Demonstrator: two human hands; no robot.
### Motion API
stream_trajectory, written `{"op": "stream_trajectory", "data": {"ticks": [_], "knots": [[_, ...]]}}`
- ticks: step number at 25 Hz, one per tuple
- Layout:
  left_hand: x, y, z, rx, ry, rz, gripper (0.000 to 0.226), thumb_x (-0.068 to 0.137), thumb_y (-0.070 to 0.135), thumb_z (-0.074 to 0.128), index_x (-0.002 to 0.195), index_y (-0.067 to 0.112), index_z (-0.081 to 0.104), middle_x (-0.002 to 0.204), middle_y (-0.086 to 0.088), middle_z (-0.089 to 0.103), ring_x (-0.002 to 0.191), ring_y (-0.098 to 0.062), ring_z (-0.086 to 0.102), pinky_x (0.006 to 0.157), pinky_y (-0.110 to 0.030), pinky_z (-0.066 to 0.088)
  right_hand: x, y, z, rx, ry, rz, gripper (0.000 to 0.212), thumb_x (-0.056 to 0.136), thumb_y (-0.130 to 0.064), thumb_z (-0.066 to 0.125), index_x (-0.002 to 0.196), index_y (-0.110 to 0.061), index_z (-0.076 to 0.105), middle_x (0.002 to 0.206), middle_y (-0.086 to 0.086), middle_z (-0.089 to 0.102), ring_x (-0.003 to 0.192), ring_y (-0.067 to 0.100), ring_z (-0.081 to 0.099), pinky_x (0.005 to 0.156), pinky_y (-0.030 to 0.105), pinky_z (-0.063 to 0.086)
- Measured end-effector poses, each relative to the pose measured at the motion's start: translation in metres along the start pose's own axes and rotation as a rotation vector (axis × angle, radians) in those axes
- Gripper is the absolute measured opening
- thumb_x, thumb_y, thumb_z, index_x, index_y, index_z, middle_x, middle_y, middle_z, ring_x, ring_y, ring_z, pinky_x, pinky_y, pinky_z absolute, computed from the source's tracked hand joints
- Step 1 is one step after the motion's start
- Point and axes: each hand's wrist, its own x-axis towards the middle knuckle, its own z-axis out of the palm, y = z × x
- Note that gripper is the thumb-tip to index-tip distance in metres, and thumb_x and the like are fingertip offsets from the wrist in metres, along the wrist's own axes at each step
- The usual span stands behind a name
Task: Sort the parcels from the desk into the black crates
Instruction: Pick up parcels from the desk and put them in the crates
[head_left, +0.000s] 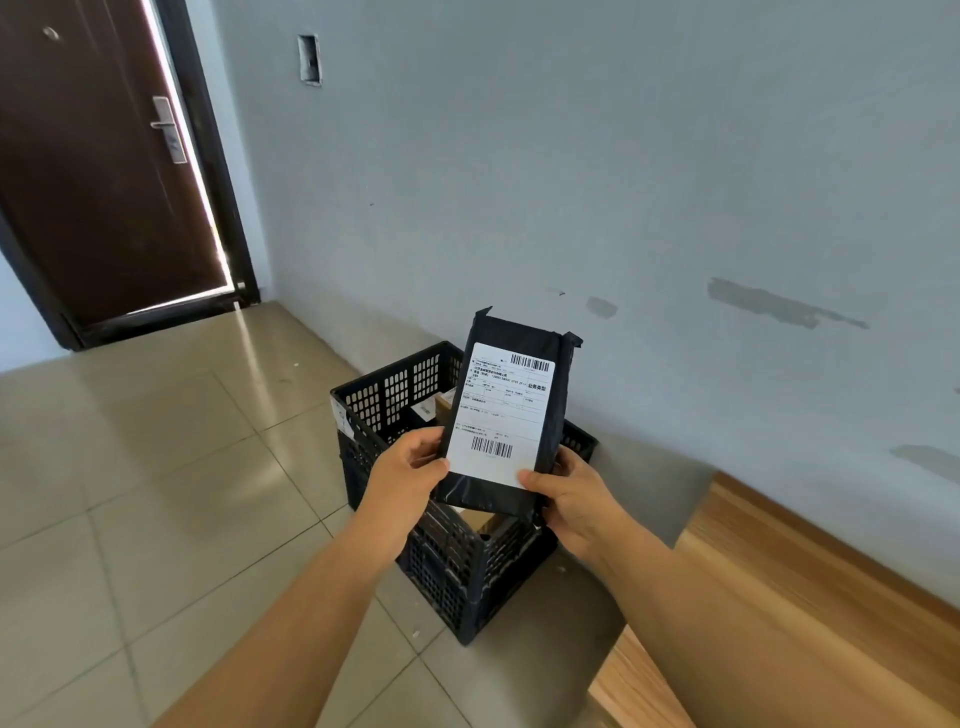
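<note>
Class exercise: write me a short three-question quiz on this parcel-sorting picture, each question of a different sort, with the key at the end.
1. True or false: only the left hand holds the black parcel.
2. Multiple choice: the white label on the parcel faces (A) the camera, (B) the wall, (C) the floor.
3. Fill in: the parcel is held above the black ____ that stands on the tiled floor beside the wooden desk.

Key:
1. False; the right hand grips it as well.
2. A.
3. crate.
</note>
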Motion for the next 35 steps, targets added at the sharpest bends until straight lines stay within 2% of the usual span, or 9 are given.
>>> {"op": "stream_trajectory", "data": {"ticks": [4,9,12,15,22,26,29,33,35], "knots": [[0.043,-0.012,-0.024,-0.007,-0.008,-0.040,0.042,0.087,-0.003,0.058,0.096,0.037,0.067,0.097,0.018,0.071,0.100,-0.003,0.064,0.078,-0.018,0.052,0.047,0.011,0.026,-0.006,0.008,0.017,0.044,0.079,0.015,0.064,0.108,-0.017,0.057,0.096,0.002,0.076,0.095,0.022,0.069,0.074,0.037,0.060],[0.124,-0.017,-0.069,0.046,0.029,-0.073,0.042,0.087,-0.003,0.058,0.095,0.038,0.065,0.103,0.013,0.069,0.103,-0.007,0.062,0.089,-0.028,0.051,0.135,0.018,0.074,0.030,-0.009,0.070,0.051,0.077,0.015,0.067,0.118,-0.012,0.055,0.101,0.005,0.075,0.100,0.026,0.067,0.074,0.038,0.059],[0.180,-0.015,-0.097,0.064,0.051,-0.108,0.041,0.088,-0.003,0.055,0.096,0.037,0.063,0.105,0.011,0.068,0.103,-0.009,0.061,0.079,-0.021,0.050,0.193,0.016,0.106,0.039,-0.022,0.132,0.054,0.077,0.013,0.068,0.122,-0.012,0.052,0.104,0.006,0.073,0.105,0.028,0.065,0.076,0.039,0.059],[0.234,-0.018,-0.123,0.083,0.074,-0.147,0.041,0.089,-0.003,0.053,0.100,0.035,0.062,0.107,0.010,0.066,0.103,-0.008,0.060,0.077,-0.019,0.049,0.248,0.014,0.139,0.029,-0.037,0.172,0.053,0.079,0.012,0.066,0.123,-0.013,0.051,0.102,0.005,0.074,0.103,0.028,0.066,0.077,0.040,0.059],[0.337,-0.031,-0.184,0.062,0.065,-0.236,0.040,0.088,0.001,0.053,0.091,0.040,0.063,0.098,0.016,0.066,0.092,0.000,0.061,0.060,-0.008,0.045,0.344,0.017,0.205,0.073,-0.005,0.235,0.045,0.078,0.015,0.065,0.108,-0.016,0.053,0.101,0.009,0.073,0.096,0.028,0.069,0.076,0.041,0.060],[0.412,-0.039,-0.222,0.086,-0.032,-0.270,0.042,0.088,0.003,0.057,0.087,0.044,0.062,0.092,0.020,0.066,0.085,0.001,0.063,0.054,-0.006,0.046,0.401,0.018,0.244,0.090,0.086,0.220,0.046,0.079,0.013,0.065,0.117,-0.011,0.053,0.104,0.011,0.072,0.097,0.028,0.068,0.071,0.038,0.059],[0.469,-0.042,-0.248,0.139,-0.131,-0.265,0.047,0.088,0.000,0.056,0.084,0.046,0.062,0.084,0.025,0.065,0.077,0.008,0.062,0.057,-0.008,0.045,0.441,0.019,0.273,0.140,0.143,0.204,0.048,0.081,0.014,0.063,0.121,-0.009,0.052,0.105,0.011,0.071,0.096,0.027,0.068,0.068,0.036,0.060],[0.536,-0.052,-0.273,0.189,-0.241,-0.296,0.051,0.086,-0.005,0.055,0.085,0.046,0.059,0.087,0.020,0.063,0.083,0.004,0.058,0.060,-0.012,0.045,0.488,0.027,0.304,0.192,0.243,0.187,0.047,0.083,0.014,0.060,0.123,-0.010,0.051,0.111,0.012,0.069,0.101,0.028,0.066,0.073,0.036,0.058],[0.561,-0.062,-0.276,0.186,-0.302,-0.319,0.048,0.087,-0.005,0.056,0.094,0.042,0.061,0.090,0.017,0.063,0.085,0.002,0.059,0.061,-0.013,0.046,0.504,0.034,0.307,0.207,0.293,0.186,0.043,0.083,0.013,0.060,0.118,-0.010,0.053,0.110,0.012,0.069,0.099,0.027,0.067,0.074,0.035,0.058]]}}
